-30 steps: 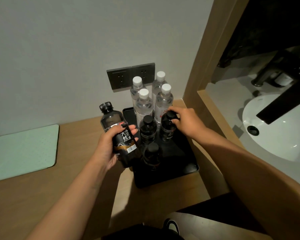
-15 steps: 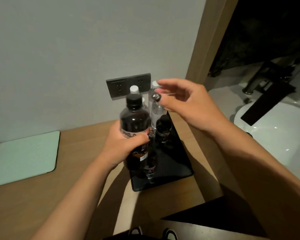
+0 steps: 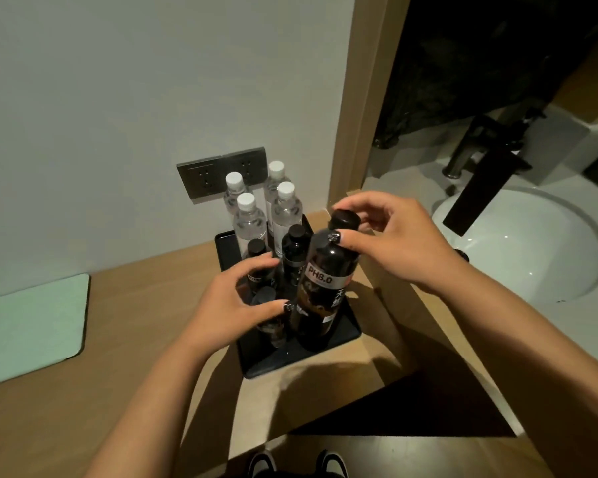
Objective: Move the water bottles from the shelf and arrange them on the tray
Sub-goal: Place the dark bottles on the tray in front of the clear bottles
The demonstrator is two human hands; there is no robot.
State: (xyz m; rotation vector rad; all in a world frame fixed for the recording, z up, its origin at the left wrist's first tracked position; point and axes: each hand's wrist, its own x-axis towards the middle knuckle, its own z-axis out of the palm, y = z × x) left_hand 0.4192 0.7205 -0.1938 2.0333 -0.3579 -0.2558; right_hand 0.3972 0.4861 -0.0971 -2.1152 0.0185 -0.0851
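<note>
A black tray (image 3: 277, 362) sits on the wooden counter against the wall. Several clear bottles with white caps (image 3: 249, 219) stand at its back. In front of them stand black bottles (image 3: 295, 250), one of them partly hidden by my left hand. My right hand (image 3: 397, 243) grips a large black bottle labelled PH8.0 (image 3: 325, 288) by its neck and shoulder, slightly tilted over the tray's front right corner. Whether its base touches the tray I cannot tell. My left hand (image 3: 232, 305) is open beside it, fingers spread over the black bottles, thumb tip against the held bottle.
A pale green mat (image 3: 28, 326) lies on the counter at the left. A grey socket plate (image 3: 204, 177) is on the wall behind the tray. Right of a wooden post (image 3: 359, 98) are a white basin (image 3: 532, 257) and a black tap (image 3: 480, 188).
The large black bottle has passed from my left hand to my right and come down to the tray's front right. My left hand has let go and opened.
</note>
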